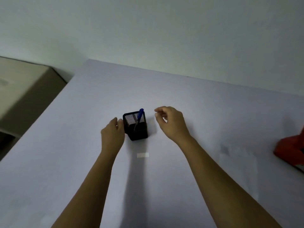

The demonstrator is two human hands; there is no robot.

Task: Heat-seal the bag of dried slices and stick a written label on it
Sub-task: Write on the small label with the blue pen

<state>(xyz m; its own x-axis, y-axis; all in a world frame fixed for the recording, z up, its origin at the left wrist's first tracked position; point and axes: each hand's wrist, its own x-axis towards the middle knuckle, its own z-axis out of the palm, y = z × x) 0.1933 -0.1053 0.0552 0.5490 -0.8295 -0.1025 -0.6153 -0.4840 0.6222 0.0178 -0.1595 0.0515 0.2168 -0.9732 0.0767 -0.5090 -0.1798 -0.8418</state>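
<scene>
Your two bare arms

Your left hand (112, 134) and right hand (172, 124) wear no sleeves, gloves, rings or watch.

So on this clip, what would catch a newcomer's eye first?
Mid-table, a black mesh pen holder with a blue pen standing in it, the left hand touching its side and the right hand hovering empty beside it. Nearer the person lies a small white label; a red object sits at the right edge.

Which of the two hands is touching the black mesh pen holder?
The left hand: its fingers rest against the left side of the pen holder. The right hand hangs beside it, apart, holding nothing.
</scene>
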